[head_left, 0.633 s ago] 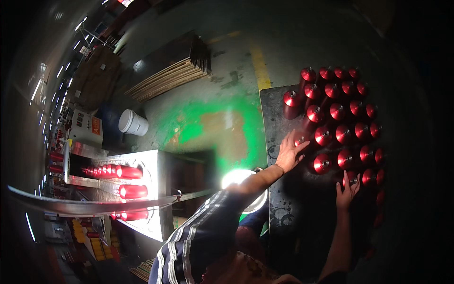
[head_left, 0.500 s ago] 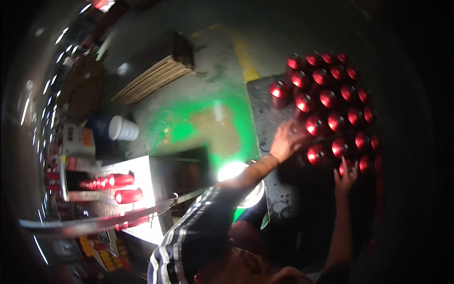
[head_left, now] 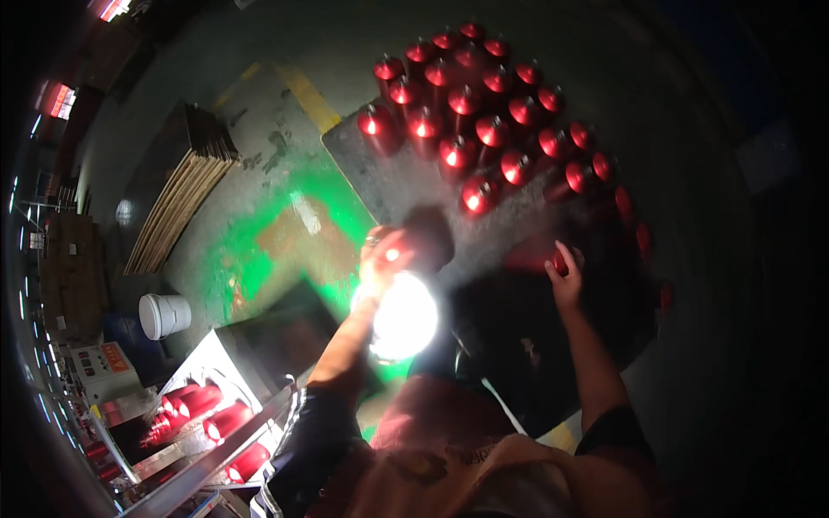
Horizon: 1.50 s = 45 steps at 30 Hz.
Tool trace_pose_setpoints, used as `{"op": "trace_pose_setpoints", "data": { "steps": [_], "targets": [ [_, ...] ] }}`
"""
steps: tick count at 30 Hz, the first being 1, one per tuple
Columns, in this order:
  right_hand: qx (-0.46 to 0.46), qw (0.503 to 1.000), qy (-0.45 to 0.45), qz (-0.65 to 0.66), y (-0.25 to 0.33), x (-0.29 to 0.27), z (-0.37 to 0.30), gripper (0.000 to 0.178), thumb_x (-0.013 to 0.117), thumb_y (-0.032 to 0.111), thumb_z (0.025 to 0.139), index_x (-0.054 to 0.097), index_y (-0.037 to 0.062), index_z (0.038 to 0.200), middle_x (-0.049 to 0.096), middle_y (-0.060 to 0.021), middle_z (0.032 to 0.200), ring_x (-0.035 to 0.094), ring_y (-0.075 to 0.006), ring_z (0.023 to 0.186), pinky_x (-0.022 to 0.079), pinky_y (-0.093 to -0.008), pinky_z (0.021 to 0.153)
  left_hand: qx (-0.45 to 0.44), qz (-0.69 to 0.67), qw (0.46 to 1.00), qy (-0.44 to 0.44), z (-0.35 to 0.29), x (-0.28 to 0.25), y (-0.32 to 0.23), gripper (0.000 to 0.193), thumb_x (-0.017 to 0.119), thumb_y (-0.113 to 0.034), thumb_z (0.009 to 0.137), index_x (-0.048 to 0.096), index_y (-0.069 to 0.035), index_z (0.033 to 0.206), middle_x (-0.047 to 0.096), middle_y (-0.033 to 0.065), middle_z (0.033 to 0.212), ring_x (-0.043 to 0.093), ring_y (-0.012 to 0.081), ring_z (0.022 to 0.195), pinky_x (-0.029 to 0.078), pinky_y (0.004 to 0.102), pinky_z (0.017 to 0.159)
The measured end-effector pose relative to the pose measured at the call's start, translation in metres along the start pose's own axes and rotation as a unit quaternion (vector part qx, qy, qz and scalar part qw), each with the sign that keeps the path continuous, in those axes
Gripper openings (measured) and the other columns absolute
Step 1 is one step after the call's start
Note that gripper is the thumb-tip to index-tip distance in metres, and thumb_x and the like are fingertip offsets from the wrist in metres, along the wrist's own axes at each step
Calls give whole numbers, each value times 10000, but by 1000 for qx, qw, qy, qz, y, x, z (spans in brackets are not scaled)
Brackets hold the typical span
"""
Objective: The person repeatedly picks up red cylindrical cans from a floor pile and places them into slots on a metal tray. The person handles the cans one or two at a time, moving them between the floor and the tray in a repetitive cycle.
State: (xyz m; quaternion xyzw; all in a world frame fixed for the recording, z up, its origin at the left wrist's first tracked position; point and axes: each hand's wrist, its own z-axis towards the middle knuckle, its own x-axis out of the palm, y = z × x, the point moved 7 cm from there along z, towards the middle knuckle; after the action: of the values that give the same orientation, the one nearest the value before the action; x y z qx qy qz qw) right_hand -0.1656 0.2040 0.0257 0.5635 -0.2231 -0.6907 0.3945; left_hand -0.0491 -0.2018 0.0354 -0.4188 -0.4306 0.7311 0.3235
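My left hand (head_left: 377, 263) is wrapped round a red metal cylinder (head_left: 399, 251), held beside a bright round lamp (head_left: 404, 318); its far end is dark and blurred. Farther right, my right hand (head_left: 566, 274) grips the narrow neck end of another red cylinder (head_left: 528, 255), which lies tilted with its body pointing left, partly lost in shadow. Beyond both hands, several glossy red cylinders with domed tops and small necks stand upright in rows, the nearest cylinder (head_left: 480, 197) on a dark board (head_left: 350, 160).
At lower left, a brightly lit box (head_left: 207, 358) has several red cylinders lying by it, with a metal rail (head_left: 216, 449) in front. A white bucket (head_left: 164, 316) and a stack of flat sheets (head_left: 186, 203) stand on the left. Green paint (head_left: 250, 268) marks the floor.
Both hands have drawn back from the rows, each now with a red cylinder. The left hand has come close to the lamp. My view has turned, shifting the rows up and left.
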Motion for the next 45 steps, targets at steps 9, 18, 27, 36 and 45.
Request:
{"op": "trace_pose_setpoints", "data": {
  "steps": [9,18,27,36,45],
  "targets": [
    [357,787,64,499,30,0,-182,417,538,324,975,513,208,1374,530,-69,1311,572,-248,1145,565,-462,835,-340,-408,835,-145,-248,-89,7,625,580,-395,965,376,-91,1471,549,116,1319,574,260,1151,493,425,967],
    [351,402,299,791,181,171,-223,617,470,546,955,483,66,1342,554,-163,1317,563,-320,1174,521,-495,941,-383,-788,468,-113,-302,-64,99,548,608,-391,899,469,-76,1327,439,213,1381,441,444,1230,540,617,875],
    [408,121,315,848,277,210,-251,439,563,312,966,519,-32,1235,575,-248,1208,616,-366,1060,596,-431,825,-336,-880,332,-44,-286,-88,124,541,561,-427,916,496,-76,1323,472,227,1338,483,387,1182,592,523,811],
    [362,-31,342,867,325,172,-288,540,500,349,991,417,-45,1352,463,-277,1338,517,-420,1176,546,-507,917,-300,-882,357,58,-290,-104,55,465,514,-403,946,562,-78,1276,524,232,1307,505,418,1172,544,565,880],
    [249,164,383,874,272,118,-414,579,525,352,976,390,-16,1401,412,-304,1372,464,-474,1205,567,-513,897,-167,-298,940,16,-428,-159,-49,414,524,-398,961,600,-83,1219,578,204,1221,561,390,1109,522,486,913]
  ]
}}
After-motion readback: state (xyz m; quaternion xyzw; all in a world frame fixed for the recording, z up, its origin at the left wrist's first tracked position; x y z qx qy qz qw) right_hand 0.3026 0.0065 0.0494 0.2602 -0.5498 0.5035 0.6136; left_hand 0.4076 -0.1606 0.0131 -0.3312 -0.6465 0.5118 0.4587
